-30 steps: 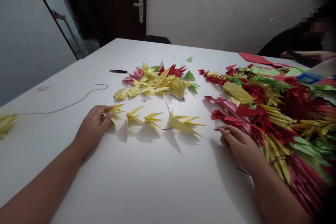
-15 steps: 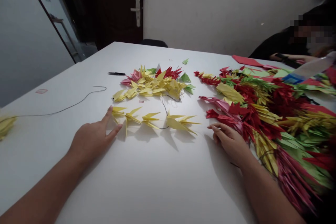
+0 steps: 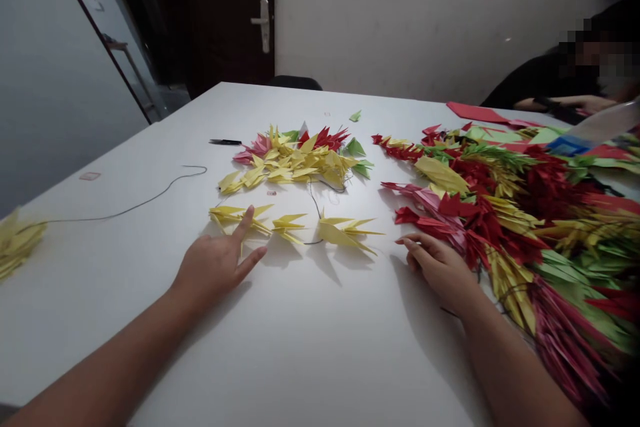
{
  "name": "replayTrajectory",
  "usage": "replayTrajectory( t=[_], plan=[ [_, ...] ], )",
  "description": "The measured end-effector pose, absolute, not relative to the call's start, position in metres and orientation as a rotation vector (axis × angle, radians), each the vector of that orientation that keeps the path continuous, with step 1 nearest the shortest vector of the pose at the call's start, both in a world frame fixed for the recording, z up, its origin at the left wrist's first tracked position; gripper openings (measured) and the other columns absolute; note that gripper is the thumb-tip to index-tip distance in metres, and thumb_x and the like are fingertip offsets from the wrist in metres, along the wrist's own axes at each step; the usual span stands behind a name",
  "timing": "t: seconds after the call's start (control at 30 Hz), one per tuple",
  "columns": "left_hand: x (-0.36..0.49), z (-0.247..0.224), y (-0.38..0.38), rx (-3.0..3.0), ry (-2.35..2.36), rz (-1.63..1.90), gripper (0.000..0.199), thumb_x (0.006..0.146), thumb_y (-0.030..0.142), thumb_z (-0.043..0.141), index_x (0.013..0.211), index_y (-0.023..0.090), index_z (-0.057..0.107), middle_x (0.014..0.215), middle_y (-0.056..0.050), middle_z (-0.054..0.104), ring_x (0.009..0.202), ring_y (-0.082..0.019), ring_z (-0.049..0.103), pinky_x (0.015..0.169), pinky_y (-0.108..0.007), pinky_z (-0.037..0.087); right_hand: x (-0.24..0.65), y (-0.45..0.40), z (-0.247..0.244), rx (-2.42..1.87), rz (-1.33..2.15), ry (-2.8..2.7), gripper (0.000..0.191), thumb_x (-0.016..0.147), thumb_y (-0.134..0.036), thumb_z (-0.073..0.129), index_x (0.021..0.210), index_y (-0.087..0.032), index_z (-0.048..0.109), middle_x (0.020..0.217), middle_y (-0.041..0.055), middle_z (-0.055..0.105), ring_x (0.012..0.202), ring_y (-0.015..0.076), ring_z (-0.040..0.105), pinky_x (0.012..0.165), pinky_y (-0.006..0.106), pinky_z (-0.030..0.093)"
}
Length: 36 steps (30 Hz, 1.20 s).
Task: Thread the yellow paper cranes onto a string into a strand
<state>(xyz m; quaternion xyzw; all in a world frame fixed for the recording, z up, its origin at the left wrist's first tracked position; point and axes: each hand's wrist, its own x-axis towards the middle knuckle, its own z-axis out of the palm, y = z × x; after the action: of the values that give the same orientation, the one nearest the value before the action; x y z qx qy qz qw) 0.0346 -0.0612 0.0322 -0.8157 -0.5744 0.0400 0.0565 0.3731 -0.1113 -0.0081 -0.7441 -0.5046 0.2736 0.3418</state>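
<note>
Several folded yellow paper cranes (image 3: 345,232) lie in a row across the table in front of me, with a dark thread (image 3: 313,243) showing between two of them. My left hand (image 3: 213,265) is open, index finger and thumb spread, the index fingertip at a crane (image 3: 260,221) in the left half of the row. Just beyond the row's right end, my right hand (image 3: 440,267) rests with its fingers pinched together. Whatever those fingertips may hold is too fine to make out. Behind the row sits a pile of mostly yellow cranes (image 3: 300,163), with red, pink and green ones.
Strung red, yellow, green and pink cranes (image 3: 480,207) heap up on the right. Yellow cranes (image 3: 20,243) at the left edge trail a dark thread (image 3: 145,205). A small dark tool (image 3: 225,142) lies behind. Another person's hand (image 3: 593,104) is at the far right.
My left hand has slid right along the row, from the leftmost crane to a neighbouring one. The leftmost cranes now sit closer together. My right hand stays put.
</note>
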Motion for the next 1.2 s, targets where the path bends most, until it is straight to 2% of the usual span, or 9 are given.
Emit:
replayTrajectory(
  t=[0.23, 0.47, 0.67, 0.87, 1.07, 1.2],
  plan=[
    [0.061, 0.033, -0.067, -2.615, -1.513, 0.174, 0.069, 0.090, 0.055, 0.023, 0.144, 0.013, 0.012, 0.062, -0.007, 0.064, 0.060, -0.025, 0.062, 0.063, -0.035, 0.044, 0.368, -0.112, -0.002, -1.936, 0.685, -1.369, 0.038, 0.077, -0.050, 0.040, 0.086, -0.017, 0.057, 0.051, -0.0015, 0.047, 0.045, 0.0116, 0.041, 0.044, 0.023, 0.029],
    [0.107, 0.046, -0.077, -2.667, -1.474, 0.005, 0.073, 0.089, 0.058, 0.019, 0.144, 0.012, 0.007, 0.065, -0.007, 0.066, 0.064, -0.026, 0.063, 0.064, -0.034, 0.043, 0.367, -0.112, -0.002, -1.939, 0.631, -1.436, 0.036, 0.078, -0.048, 0.038, 0.084, -0.017, 0.057, 0.051, -0.0014, 0.049, 0.047, 0.0122, 0.044, 0.046, 0.024, 0.031],
    [0.135, 0.040, -0.077, -2.727, -1.551, 0.120, 0.068, 0.091, 0.054, 0.024, 0.144, 0.013, 0.013, 0.069, -0.009, 0.068, 0.069, -0.025, 0.064, 0.066, -0.033, 0.041, 0.366, -0.114, 0.000, -1.914, 0.644, -1.429, 0.036, 0.078, -0.048, 0.039, 0.083, -0.017, 0.056, 0.050, -0.0016, 0.049, 0.046, 0.0122, 0.043, 0.046, 0.024, 0.031],
    [0.155, 0.042, -0.080, -2.774, -1.483, -0.006, 0.076, 0.089, 0.058, 0.024, 0.144, 0.011, 0.002, 0.068, -0.007, 0.067, 0.065, -0.023, 0.064, 0.064, -0.031, 0.041, 0.363, -0.114, 0.004, -1.920, 0.673, -1.419, 0.032, 0.076, -0.044, 0.041, 0.083, -0.018, 0.058, 0.050, -0.0019, 0.050, 0.046, 0.0126, 0.044, 0.048, 0.024, 0.032],
    [0.186, 0.033, -0.084, -2.804, -1.407, 0.006, 0.070, 0.089, 0.057, 0.026, 0.143, 0.012, 0.020, 0.066, -0.010, 0.067, 0.064, -0.025, 0.064, 0.061, -0.032, 0.043, 0.363, -0.114, 0.006, -1.921, 0.664, -1.397, 0.031, 0.076, -0.043, 0.041, 0.082, -0.017, 0.058, 0.049, -0.0019, 0.049, 0.047, 0.0131, 0.045, 0.049, 0.024, 0.032],
    [0.166, 0.040, -0.082, -2.777, -1.403, -0.004, 0.073, 0.089, 0.059, 0.023, 0.145, 0.017, 0.004, 0.063, -0.005, 0.066, 0.061, -0.024, 0.064, 0.060, -0.031, 0.043, 0.364, -0.114, 0.006, -1.937, 0.674, -1.414, 0.031, 0.077, -0.043, 0.041, 0.083, -0.017, 0.058, 0.050, -0.0019, 0.050, 0.047, 0.0128, 0.045, 0.048, 0.024, 0.032]
  ],
)
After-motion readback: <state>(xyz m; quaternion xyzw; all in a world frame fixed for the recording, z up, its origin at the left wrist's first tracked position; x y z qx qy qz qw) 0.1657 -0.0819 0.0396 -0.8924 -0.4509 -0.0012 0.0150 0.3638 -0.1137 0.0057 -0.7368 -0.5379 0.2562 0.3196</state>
